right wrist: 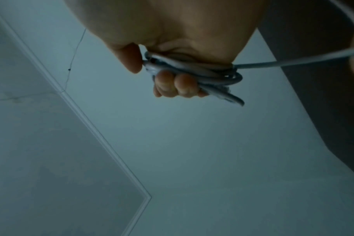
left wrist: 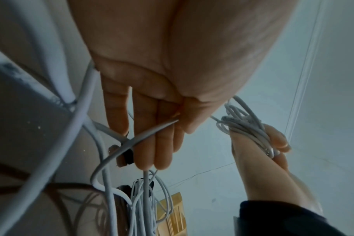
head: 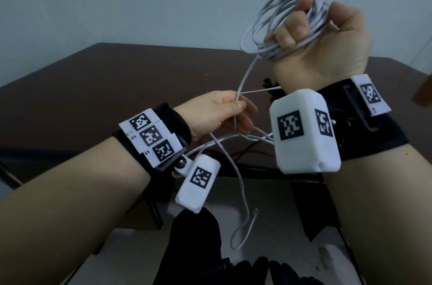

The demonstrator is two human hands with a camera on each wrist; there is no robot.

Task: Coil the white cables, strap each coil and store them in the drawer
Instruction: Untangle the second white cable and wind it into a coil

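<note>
My right hand (head: 301,27) is raised above the table and grips a coil of white cable (head: 268,25) in its curled fingers; the right wrist view shows the fingers (right wrist: 172,86) wrapped round the bundle (right wrist: 202,75). A loose strand runs from the coil down to my left hand (head: 233,112), which pinches it between thumb and fingers (left wrist: 162,151). The free tail (head: 243,221) hangs below, ending in a plug over the open drawer (head: 268,214). In the left wrist view another bundle of white cable (left wrist: 144,207) lies lower down.
A dark brown table (head: 117,88) stretches ahead to a pale wall. Red and black wires (head: 247,151) lie at its near edge. Black cloth (head: 194,249) lies at the drawer's front. A yellowish wooden piece (left wrist: 174,214) shows beside the lower bundle.
</note>
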